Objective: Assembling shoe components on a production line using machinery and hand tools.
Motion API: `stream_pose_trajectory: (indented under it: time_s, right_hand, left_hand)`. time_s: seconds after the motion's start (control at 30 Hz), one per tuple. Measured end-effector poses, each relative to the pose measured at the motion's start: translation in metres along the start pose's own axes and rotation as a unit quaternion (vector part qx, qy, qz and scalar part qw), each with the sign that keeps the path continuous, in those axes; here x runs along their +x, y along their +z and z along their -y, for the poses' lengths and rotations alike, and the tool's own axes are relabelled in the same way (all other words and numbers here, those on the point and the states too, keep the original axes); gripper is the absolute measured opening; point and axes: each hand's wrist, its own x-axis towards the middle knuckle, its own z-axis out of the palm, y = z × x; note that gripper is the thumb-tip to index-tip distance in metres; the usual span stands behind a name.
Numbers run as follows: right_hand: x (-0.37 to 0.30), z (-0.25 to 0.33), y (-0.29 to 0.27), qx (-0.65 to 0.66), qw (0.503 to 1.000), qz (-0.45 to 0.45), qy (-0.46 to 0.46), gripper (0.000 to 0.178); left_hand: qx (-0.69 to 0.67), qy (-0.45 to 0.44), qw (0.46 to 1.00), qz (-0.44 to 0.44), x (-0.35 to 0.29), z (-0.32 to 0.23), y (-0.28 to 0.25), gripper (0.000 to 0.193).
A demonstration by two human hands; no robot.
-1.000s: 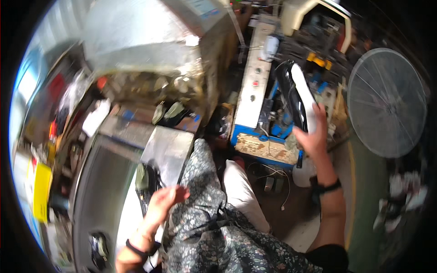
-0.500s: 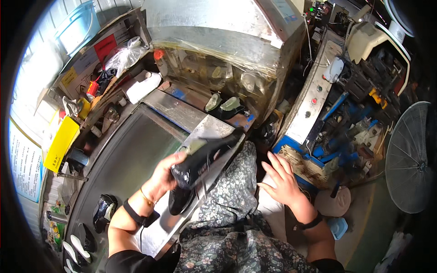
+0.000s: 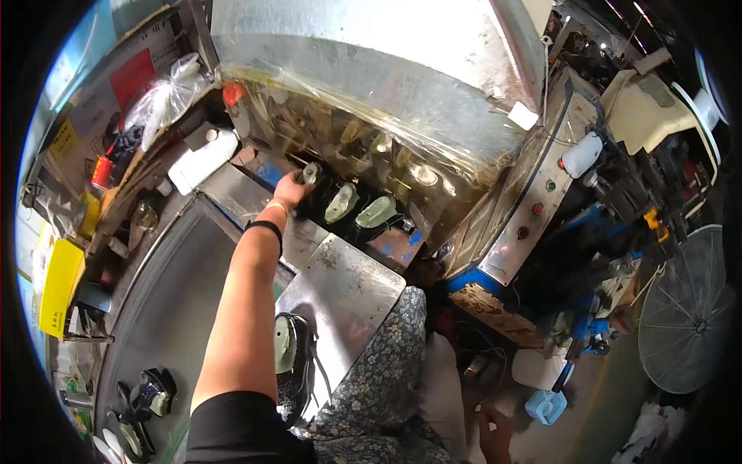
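Observation:
My left hand (image 3: 289,191) is stretched far forward, its fingers closed on the end of a black shoe (image 3: 310,174) with a pale green sole face. That shoe is at the left of a row on the ledge in front of the metal hood. Beside it on the ledge are two more black shoes, a middle shoe (image 3: 341,203) and a right shoe (image 3: 376,212), pale green faces up. Close to my body, a black laced shoe (image 3: 286,348) rests on the metal plate (image 3: 348,274), partly behind my left arm. My right hand (image 3: 495,433) hangs low at the lower edge, shadowed, fingers unclear.
The metal hood (image 3: 371,85) with plastic film overhangs the ledge. On the left runs a dark belt (image 3: 182,309) carrying several shoes (image 3: 152,392). A control panel (image 3: 533,209) and a caged fan (image 3: 699,325) stand right. A blue container (image 3: 546,406) is on the floor.
My left hand has moved from above my lap to the ledge, where it grips a shoe. My right hand, spread earlier, has dropped to the lower edge. The view has shifted.

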Motion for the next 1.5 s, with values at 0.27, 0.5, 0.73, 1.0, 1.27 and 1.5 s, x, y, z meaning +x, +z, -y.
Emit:
stream_pose_trajectory:
  time_s: [0.27,0.5,0.73,1.0,1.27,1.5]
  right_hand:
    - [0.040,0.048,0.021,0.072,0.993,0.027,-0.085,0.025]
    - [0.060,0.133,0.041,0.178,0.928,0.049,-0.324,0.020]
    - [0.031,0.195,0.072,0.293,0.847,0.175,-0.408,0.020]
    - [0.006,0.209,-0.033,0.479,0.831,0.249,-0.135,0.088]
    - [0.103,0.063,-0.221,0.234,0.936,-0.177,-0.194,0.078]
    - [0.230,-0.002,-0.333,-0.024,0.944,-0.322,-0.060,0.073]
  left_hand:
    - [0.069,0.046,0.988,0.134,-0.102,-0.069,-0.029,0.050]
    - [0.289,0.073,0.952,0.066,-0.414,-0.097,-0.083,0.083]
    - [-0.226,-0.173,0.958,-0.039,-0.418,-0.034,-0.084,0.076]
    - [-0.619,-0.135,0.744,0.211,-0.472,-0.206,-0.003,0.066]
    - [-0.270,-0.001,0.880,0.390,-0.504,-0.157,0.046,0.041]
    - [-0.198,-0.022,0.897,0.394,-0.512,-0.132,0.061,0.033]
